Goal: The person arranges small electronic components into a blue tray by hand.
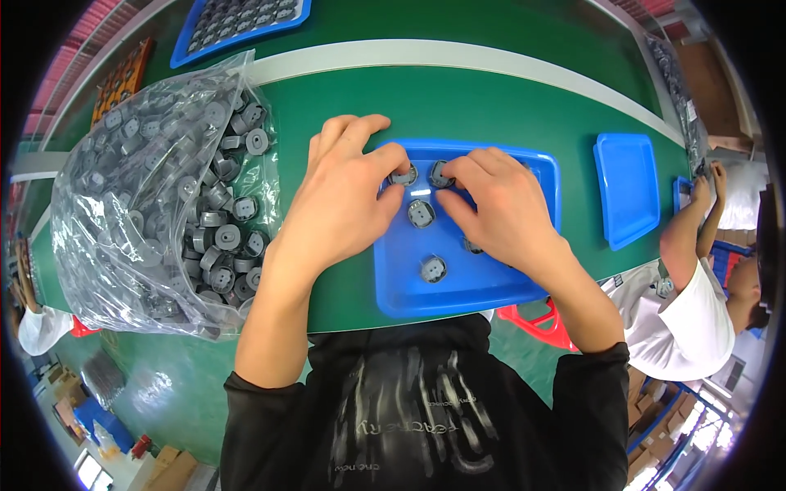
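Note:
A blue tray [393,304] lies in front of me on the green table, holding several small round grey plastic parts with sockets in their faces. At its far left edge my left hand [337,195] closes thumb and index finger on one grey part [404,175]. Just to the right, my right hand [509,204] pinches another grey part [440,174] between thumb and fingers. Loose in the tray are a part [421,213] below my fingertips and one [433,268] nearer me. Another is partly hidden under my right hand.
Left of my arm, a clear plastic bag [106,221] spills many similar grey parts [227,236]. A second blue tray [628,192] lies to the right. Beyond a pale strip [426,54] is a filled blue tray [246,34]. A co-worker in a white shirt [688,319] sits at right.

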{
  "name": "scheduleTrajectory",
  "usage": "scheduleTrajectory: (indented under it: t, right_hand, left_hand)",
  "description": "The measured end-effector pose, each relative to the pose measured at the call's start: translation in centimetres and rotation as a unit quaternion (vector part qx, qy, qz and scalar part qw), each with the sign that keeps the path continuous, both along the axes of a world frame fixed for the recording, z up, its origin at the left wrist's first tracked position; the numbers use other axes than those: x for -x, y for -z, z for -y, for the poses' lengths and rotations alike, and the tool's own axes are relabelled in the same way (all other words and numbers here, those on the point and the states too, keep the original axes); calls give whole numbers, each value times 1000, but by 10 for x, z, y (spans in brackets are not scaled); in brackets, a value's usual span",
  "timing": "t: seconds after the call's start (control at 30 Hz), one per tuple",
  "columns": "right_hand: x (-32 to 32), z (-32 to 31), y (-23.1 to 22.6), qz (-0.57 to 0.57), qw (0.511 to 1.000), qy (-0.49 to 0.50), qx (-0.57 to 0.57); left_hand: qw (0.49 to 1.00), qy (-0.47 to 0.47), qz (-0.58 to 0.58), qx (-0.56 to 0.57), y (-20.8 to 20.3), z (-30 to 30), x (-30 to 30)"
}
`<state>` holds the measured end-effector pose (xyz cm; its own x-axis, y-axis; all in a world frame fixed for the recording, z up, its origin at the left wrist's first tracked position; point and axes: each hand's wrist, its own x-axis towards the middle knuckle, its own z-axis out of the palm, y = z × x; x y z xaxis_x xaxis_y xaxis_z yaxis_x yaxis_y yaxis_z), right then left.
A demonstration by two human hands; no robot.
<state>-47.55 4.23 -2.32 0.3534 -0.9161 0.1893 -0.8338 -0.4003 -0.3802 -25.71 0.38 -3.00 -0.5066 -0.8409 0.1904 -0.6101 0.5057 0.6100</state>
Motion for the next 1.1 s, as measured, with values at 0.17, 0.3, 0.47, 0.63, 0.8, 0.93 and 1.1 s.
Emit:
scheduleTrajectory:
  t: [0.17,0.3,0.47,0.63,0.8,0.93,1.1]
  right_hand:
    - [-6,3,2,-27,999,25,-6]
    - [-3,3,2,-18,1000,-7,16]
    - [1,2,4,1,999,-27,47]
    - [1,8,12,14,995,-65,73]
    - [2,12,16,20,991,-94,94]
    - [3,10,3,13,993,-84,79]
    - [33,-13,-35,47,991,-118,-42]
  left_hand:
    - [1000,0,-4,1,2,-2,4]
    - [1000,-9,-17,4,5,-2,7]
    - [1000,-6,-18,16,6,-3,7]
    - [1000,-1,-19,13,7,-1,6]
    - [1000,1,-25,13,7,0,7]
    - [999,9,-41,18,-1,-1,7]
    - [995,100,-22,18,-16,-12,3]
